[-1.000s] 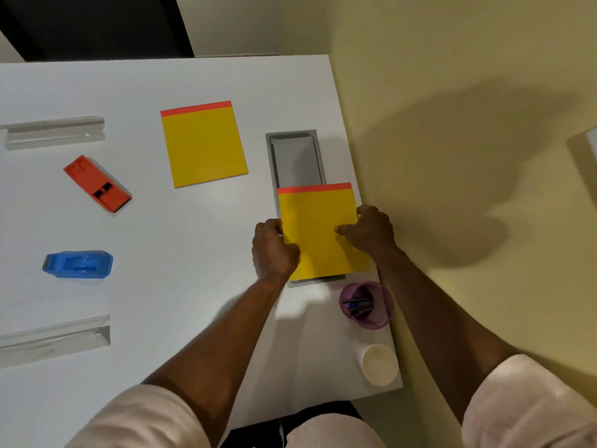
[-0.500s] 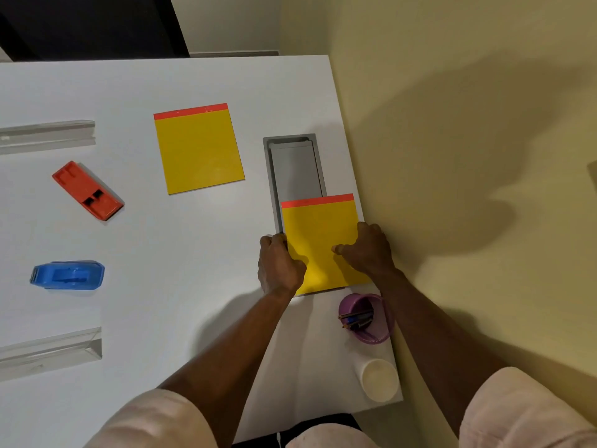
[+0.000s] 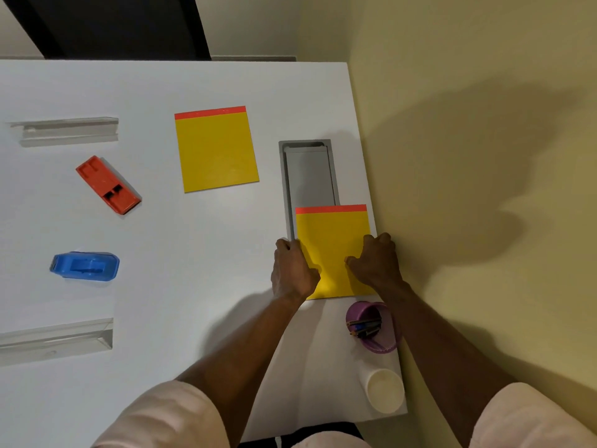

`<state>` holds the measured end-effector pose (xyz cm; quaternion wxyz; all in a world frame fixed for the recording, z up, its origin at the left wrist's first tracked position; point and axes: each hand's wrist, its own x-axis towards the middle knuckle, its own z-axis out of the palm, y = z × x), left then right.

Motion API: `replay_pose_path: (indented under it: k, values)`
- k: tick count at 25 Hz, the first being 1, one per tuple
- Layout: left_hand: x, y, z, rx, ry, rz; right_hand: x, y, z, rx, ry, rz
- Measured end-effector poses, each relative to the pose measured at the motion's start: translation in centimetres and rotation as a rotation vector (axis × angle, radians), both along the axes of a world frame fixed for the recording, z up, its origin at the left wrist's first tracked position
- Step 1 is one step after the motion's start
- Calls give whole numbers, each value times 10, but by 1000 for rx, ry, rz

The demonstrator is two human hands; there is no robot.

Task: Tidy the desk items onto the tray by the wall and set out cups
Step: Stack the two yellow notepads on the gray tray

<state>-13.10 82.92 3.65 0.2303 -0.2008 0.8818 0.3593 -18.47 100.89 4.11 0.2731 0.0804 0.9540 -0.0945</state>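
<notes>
Tray (image 3: pixel 284 176) half covered by pad (image 3: pixel 334 240); left hand (image 3: pixel 292 270) and right hand (image 3: pixel 374 261) grip its sides, purple cup (image 3: pixel 384 345) just behind.

Short pale pink sleeves (image 3: pixel 168 415) end above both bare forearms.

Both forearms extend forward from pale short sleeves, converging slightly; left hand (image 3: pixel 292 271) is knuckles-up, fingers curled, thumb pointing inward; right hand (image 3: pixel 374 263) is knuckles-up, fingers curled under, thumb pointing toward the left hand; the two hands sit near each other at the same level, apart, wrists straight.
</notes>
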Motion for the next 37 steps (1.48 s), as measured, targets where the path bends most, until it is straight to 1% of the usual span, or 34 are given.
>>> replay_pose_path:
  k: [3,5,7,9,11,12,15,18,21,26,30,33,37]
  values:
    - [3,-5,3,5,28,17,-2,-8,10,52,8,29]
    - [1,-18,4,0,60,52,-9,-22,22,56,103,35]
    - [-3,-40,7,-6,99,113,-25,-43,35,-36,228,36]
    - [-13,-71,12,-19,151,204,-47,-70,44,-233,293,9]
    - [-28,-110,17,-38,182,298,-73,-101,50,-426,260,-24]
    - [-37,-130,20,-48,183,337,-87,-117,51,-488,225,-35]
    - [-62,-183,27,-59,164,420,-121,-161,44,-573,116,-61]
    - [-83,-220,26,-63,121,449,-144,-192,29,-643,11,-114]
    - [-104,-238,21,-24,80,472,-160,-209,12,-668,4,-153]
    - [-139,-248,8,4,83,506,-187,-230,-6,-666,63,-201]
    - [-163,-252,-2,46,3,606,-195,-243,-18,-654,57,-254]
    - [-165,-254,-7,116,-35,707,-191,-246,-26,-606,33,-247]
    - [-144,-251,-12,176,-57,779,-187,-240,-32,-519,-13,-226]
